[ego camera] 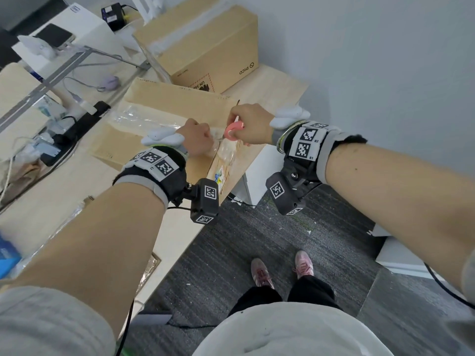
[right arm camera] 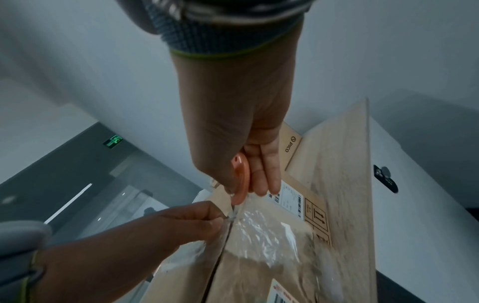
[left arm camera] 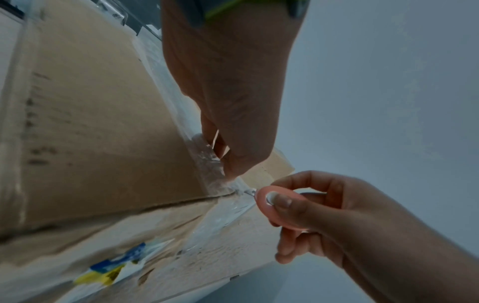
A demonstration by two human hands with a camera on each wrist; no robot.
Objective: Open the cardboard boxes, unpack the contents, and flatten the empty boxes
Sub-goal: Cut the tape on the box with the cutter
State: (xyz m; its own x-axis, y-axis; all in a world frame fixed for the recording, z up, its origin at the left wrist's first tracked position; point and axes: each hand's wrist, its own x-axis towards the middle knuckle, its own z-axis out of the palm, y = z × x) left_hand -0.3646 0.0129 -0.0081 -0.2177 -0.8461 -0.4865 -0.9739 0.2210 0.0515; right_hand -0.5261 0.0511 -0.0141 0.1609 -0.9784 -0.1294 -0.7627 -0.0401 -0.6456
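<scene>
A brown cardboard box point(ego camera: 167, 106) lies on the desk, with clear tape point(ego camera: 144, 122) running along its top seam and down its near end. At that near corner my left hand point(ego camera: 208, 140) pinches a loose bit of the tape point(left arm camera: 207, 157). My right hand point(ego camera: 237, 125) grips a small pink cutter point(ego camera: 232, 130), whose tip meets the tape point(right arm camera: 261, 231) at the seam edge. In the left wrist view my thumb presses on the cutter point(left arm camera: 272, 207). In the right wrist view the cutter point(right arm camera: 242, 180) points down at the left hand point(right arm camera: 207, 221).
A second taped box marked PICO point(ego camera: 205, 47) stands behind, against the wall. A black power strip point(ego camera: 77, 127), cables and a purple mouse point(ego camera: 110, 82) lie left of the box. The desk edge point(ego camera: 195, 227) drops to grey carpet point(ego camera: 257, 232) beside a white cabinet point(ego camera: 259, 170).
</scene>
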